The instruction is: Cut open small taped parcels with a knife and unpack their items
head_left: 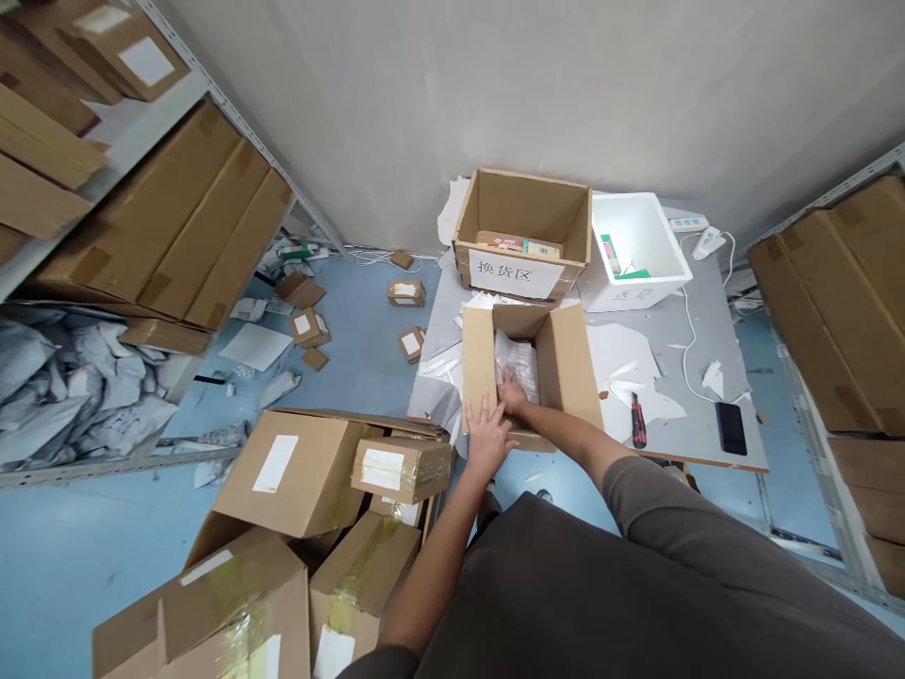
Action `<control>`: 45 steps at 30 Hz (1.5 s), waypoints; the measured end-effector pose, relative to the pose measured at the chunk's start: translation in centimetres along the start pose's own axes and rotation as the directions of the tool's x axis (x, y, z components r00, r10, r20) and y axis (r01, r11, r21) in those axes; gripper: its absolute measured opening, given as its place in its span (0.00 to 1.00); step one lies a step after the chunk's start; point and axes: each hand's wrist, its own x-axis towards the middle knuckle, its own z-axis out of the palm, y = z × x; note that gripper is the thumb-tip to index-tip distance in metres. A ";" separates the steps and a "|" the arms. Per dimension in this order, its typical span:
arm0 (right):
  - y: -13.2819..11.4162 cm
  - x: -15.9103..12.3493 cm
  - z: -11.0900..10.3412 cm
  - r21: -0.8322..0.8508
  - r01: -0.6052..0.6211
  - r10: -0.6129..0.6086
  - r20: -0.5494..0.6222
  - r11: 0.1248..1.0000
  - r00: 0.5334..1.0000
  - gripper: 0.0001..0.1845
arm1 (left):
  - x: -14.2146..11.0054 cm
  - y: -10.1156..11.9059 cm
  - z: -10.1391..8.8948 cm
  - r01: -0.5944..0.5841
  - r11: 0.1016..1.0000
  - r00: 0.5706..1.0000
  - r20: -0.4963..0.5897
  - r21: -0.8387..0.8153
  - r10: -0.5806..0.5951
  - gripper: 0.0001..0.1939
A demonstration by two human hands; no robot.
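Note:
An open cardboard box (576, 363) stands at the near edge of the table with its side flaps folded outward. Inside it lies a clear plastic-wrapped packet (521, 363), whose contents I cannot make out. My left hand (487, 436) rests with spread fingers on the box's near left corner and left flap. Reaching over the near side, my right hand (513, 391) is inside the box, its partly visible fingers extended against the packet's left near part.
Behind are a labelled carton (523, 273) and a white foam box (636, 259). A red utility knife (638, 422), torn paper (622, 368) and a phone (732, 428) lie at right. Taped cartons (304, 471) pile up at left; shelving (170, 453) flanks the area.

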 end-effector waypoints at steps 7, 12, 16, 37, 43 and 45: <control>0.1 -4.8 -3.9 -0.019 -0.085 0.083 -0.100 0.996 0.991 0.50 | 0.4 0.1 -0.6 0.023 0.999 1.000 0.017 0.028 -0.024 0.11; 0.4 -8.8 -7.8 0.020 -0.076 0.078 -0.189 0.997 0.979 0.46 | 0.3 -0.4 -0.8 0.035 0.998 0.998 -0.054 0.049 -0.032 0.11; 0.5 -12.3 -10.3 0.123 -0.030 0.068 -0.322 0.992 0.944 0.43 | 0.7 -1.4 -2.1 0.085 0.990 0.995 -0.065 0.115 -0.078 0.09; 14.1 -23.5 -8.3 0.733 0.678 0.587 -0.527 -0.051 0.614 0.25 | -1.1 -8.4 -5.7 0.120 0.956 0.992 -0.073 0.268 -0.104 0.12; 22.2 -18.9 -1.1 0.803 0.575 0.553 -0.411 -0.157 0.725 0.17 | -1.5 -8.0 -5.3 0.185 0.913 0.982 -0.100 0.365 -0.159 0.13; 24.3 -16.6 1.7 0.844 0.521 0.542 -0.382 -0.124 0.749 0.16 | -1.5 -7.9 -5.4 0.216 0.899 0.976 -0.093 0.380 -0.195 0.13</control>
